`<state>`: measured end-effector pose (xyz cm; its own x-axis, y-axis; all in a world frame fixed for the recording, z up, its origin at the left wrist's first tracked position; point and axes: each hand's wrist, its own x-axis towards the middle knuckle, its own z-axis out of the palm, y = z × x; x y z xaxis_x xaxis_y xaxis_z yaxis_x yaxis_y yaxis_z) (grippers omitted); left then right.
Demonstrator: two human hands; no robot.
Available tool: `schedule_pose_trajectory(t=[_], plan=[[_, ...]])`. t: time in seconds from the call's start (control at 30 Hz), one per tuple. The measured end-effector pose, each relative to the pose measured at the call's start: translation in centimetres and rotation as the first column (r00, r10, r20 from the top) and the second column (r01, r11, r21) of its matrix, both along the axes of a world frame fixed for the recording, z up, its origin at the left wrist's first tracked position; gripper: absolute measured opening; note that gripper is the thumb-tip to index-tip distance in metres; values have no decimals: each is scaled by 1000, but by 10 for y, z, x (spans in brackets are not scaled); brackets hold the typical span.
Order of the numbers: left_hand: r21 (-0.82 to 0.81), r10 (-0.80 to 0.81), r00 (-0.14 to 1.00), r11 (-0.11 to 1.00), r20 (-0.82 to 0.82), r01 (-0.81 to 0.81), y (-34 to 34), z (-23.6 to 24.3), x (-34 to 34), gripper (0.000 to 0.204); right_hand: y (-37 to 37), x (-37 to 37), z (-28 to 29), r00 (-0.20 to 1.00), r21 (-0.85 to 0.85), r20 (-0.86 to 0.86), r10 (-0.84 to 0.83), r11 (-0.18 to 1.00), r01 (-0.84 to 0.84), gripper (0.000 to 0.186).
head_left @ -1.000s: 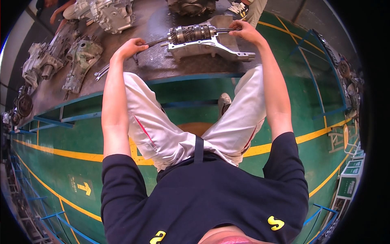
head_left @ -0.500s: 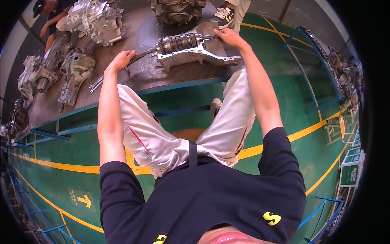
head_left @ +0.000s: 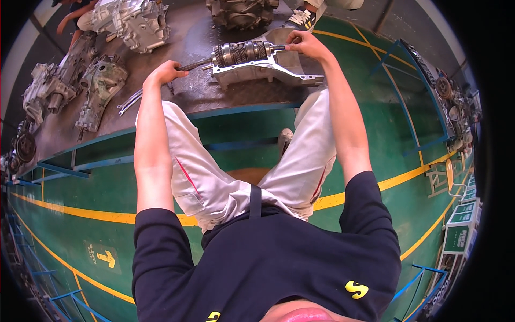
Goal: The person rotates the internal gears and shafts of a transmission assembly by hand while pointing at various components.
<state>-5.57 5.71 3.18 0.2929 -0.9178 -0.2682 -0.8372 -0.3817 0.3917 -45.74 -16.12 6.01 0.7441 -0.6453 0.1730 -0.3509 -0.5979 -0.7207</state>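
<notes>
A steel gear shaft (head_left: 241, 52) with several toothed gears lies lengthwise above the open grey metal gearbox housing (head_left: 252, 75) on the bench. My left hand (head_left: 166, 72) is closed round the long thin left end of the shaft. At the opposite side, my right hand (head_left: 308, 45) pinches the short right end between thumb and fingers, over the housing's wide flared part. Whether the gears rest in the housing or hang just over it, I cannot tell. Wrenches (head_left: 130, 101) lie on the bench beside my left forearm.
Further gearbox casings (head_left: 102, 88) stand on the metal bench (head_left: 185, 99) at left, with a large silver casing (head_left: 134, 24) and a dark one (head_left: 241, 13) behind. Another person's shoe (head_left: 301, 19) is at the far right corner. A blue frame (head_left: 410, 107) stands right.
My view has shifted a little, so the bench sits slightly further right. Both hands keep hold of the shaft; my right fingers have shifted into a pinch. The other person's leg has moved.
</notes>
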Motion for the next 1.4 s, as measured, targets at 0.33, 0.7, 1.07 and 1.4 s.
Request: schedule_pose_trajectory(t=[0.33, 0.7, 1.07, 1.4], plan=[[-222, -113, 970, 962, 214, 161, -20, -30, 13, 38, 12, 7, -3, 983, -336, -183, -31, 941, -33, 42], [-266, 67, 928, 963, 367, 35, -15, -38, -23, 32, 51, 4, -13, 947, -452, -170, -274, 875, 172, 55], [-268, 232, 899, 954, 371, -135, -12, -24, -70, 28, 43, -11, -21, 915, -549, -248, -319, 824, 139, 67], [-342, 227, 879, 936, 419, -79, 2, -34, -66, 31, 58, -7, -27, 912, -603, -207, -355, 780, 166, 59]])
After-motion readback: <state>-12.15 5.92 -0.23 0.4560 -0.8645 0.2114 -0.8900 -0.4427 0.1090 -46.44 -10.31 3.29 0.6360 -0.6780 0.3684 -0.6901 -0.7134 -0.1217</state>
